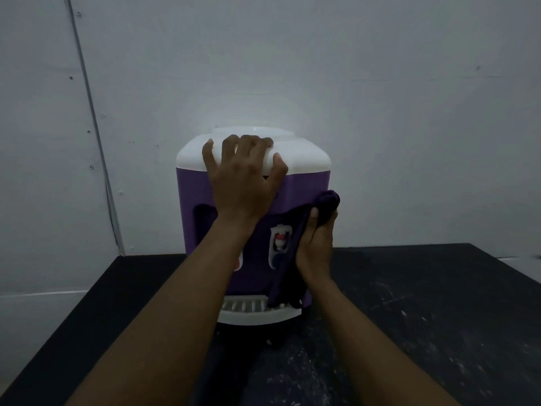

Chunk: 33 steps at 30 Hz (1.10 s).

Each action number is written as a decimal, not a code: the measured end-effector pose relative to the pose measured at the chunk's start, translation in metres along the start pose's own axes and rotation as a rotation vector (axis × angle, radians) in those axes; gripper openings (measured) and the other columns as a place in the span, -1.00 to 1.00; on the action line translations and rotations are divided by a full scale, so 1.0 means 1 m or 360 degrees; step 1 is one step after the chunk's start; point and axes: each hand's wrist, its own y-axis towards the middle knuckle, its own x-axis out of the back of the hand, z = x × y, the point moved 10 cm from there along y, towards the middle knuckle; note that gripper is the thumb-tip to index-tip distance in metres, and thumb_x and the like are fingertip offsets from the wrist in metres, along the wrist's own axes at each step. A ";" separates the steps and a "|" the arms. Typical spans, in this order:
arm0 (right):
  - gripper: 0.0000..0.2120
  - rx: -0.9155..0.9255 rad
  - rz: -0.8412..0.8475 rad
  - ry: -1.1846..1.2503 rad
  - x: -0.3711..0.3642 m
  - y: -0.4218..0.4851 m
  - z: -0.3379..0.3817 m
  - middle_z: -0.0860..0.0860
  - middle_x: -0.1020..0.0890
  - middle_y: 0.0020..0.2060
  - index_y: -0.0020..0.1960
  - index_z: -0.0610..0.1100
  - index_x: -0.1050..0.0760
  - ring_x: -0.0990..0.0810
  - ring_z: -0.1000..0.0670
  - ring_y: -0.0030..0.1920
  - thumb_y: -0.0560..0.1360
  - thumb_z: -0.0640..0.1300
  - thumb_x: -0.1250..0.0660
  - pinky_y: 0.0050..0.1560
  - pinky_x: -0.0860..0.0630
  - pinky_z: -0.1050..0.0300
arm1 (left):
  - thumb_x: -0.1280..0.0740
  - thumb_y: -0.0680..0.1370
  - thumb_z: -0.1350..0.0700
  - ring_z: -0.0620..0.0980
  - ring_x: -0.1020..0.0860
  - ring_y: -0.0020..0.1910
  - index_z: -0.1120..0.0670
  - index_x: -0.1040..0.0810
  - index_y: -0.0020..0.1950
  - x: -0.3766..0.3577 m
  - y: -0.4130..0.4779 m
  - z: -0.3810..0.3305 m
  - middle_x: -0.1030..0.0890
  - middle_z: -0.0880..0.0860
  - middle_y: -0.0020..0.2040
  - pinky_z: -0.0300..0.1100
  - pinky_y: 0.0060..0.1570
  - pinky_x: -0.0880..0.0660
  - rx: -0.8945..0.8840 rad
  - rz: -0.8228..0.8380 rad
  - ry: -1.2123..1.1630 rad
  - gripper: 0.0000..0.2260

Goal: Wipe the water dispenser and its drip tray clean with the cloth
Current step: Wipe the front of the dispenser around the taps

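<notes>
A purple water dispenser (307, 183) with a white top stands on the black table, close to the wall. Its white slotted drip tray (246, 310) juts out at the bottom front. My left hand (243, 177) lies spread over the front edge of the white top, fingers draped over the rim. My right hand (317, 244) grips a dark purple cloth (328, 200) and holds it against the dispenser's front right side. The cloth's loose end hangs down to the tray's right part. My left forearm hides much of the front panel and the left tap; the right tap (280, 238) shows.
The black table (424, 317) has white scuff marks and stretches to the right and toward me. A grey wall (292, 68) stands right behind the dispenser, with a thin cable (96, 127) running down it at the left.
</notes>
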 end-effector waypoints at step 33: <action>-0.76 0.0110 0.0263 -0.0256 0.003 0.006 -0.024 0.00 -0.60 -0.05 0.17 -0.15 -0.49 -0.59 0.13 -0.11 0.71 0.02 -0.21 -0.17 -0.47 0.33 | -0.22 0.61 -0.09 0.10 -0.54 0.19 0.04 -0.63 0.19 0.000 -0.013 0.003 -0.65 0.01 0.12 0.22 0.41 -0.27 -0.0062 -0.0297 -0.0057 -0.69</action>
